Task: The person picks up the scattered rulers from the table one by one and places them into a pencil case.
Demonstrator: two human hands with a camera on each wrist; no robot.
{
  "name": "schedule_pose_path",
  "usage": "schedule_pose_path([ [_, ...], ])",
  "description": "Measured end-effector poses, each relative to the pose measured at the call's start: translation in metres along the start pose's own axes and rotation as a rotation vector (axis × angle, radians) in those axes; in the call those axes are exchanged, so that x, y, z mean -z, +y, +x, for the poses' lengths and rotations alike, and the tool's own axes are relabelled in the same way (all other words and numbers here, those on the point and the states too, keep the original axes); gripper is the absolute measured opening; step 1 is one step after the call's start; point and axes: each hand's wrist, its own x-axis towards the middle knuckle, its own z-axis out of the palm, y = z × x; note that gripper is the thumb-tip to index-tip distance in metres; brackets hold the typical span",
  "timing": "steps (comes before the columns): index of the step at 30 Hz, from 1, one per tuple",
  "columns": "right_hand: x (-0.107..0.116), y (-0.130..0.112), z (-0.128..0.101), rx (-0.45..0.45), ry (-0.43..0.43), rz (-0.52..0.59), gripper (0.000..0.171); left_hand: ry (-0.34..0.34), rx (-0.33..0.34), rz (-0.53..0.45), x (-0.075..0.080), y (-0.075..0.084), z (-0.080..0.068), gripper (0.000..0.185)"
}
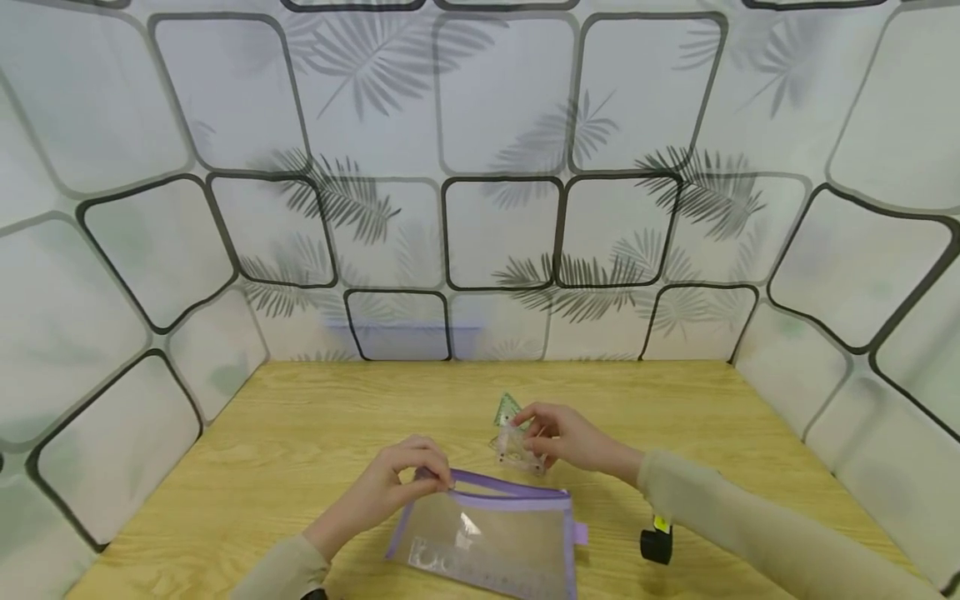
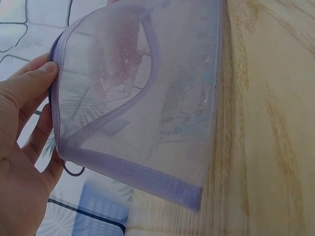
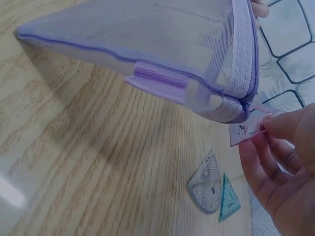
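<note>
- Soft, light purple mesh zip pouch [image 1: 491,533] on the wooden table [image 1: 262,450]; left hand [image 1: 393,483] pinches its top hem, the firmest hold.
- At two o'clock, right hand [image 1: 570,437] pinches a small, stiff clear plastic ruler piece [image 1: 517,450].

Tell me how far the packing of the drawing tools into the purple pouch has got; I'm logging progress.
Done: a ruler already lies inside the mesh pouch. In hand: the left hand pinches the pouch's zip edge, while the right hand holds a small clear plate near the opening. Left: a protractor and a green set square lie on the table.
</note>
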Motion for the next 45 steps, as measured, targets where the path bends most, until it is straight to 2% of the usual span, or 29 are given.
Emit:
schedule_pose_path([
  [8,0.001,-0.002,-0.003,0.002,-0.064,0.059,0.038,-0.004,0.011,0.012,0.001,0.001,0.002,0.007],
  [15,0.001,-0.007,-0.005,-0.031,-0.101,0.114,0.04,0.001,0.065,0.003,0.002,0.004,0.002,0.006],
  [18,0.002,-0.01,-0.006,-0.038,-0.116,0.125,0.041,-0.003,0.063,0.002,0.002,0.004,0.003,0.006],
  [25,-0.002,-0.016,-0.005,-0.015,-0.172,0.144,0.04,-0.014,0.011,0.007,0.002,0.002,0.004,0.008],
  [27,-0.003,-0.018,-0.005,-0.016,-0.19,0.15,0.04,-0.013,0.034,0.005,0.002,0.004,0.005,0.008],
  [35,-0.003,-0.027,-0.007,0.005,-0.249,0.142,0.039,-0.012,0.031,0.01,0.002,0.005,0.006,0.008],
  [40,-0.003,-0.029,-0.007,0.016,-0.29,0.122,0.039,-0.01,0.057,0.015,0.002,0.007,0.007,0.007],
  [45,-0.004,-0.027,-0.007,0.044,-0.321,0.074,0.039,-0.011,0.02,0.026,0.001,0.006,0.008,0.008],
])
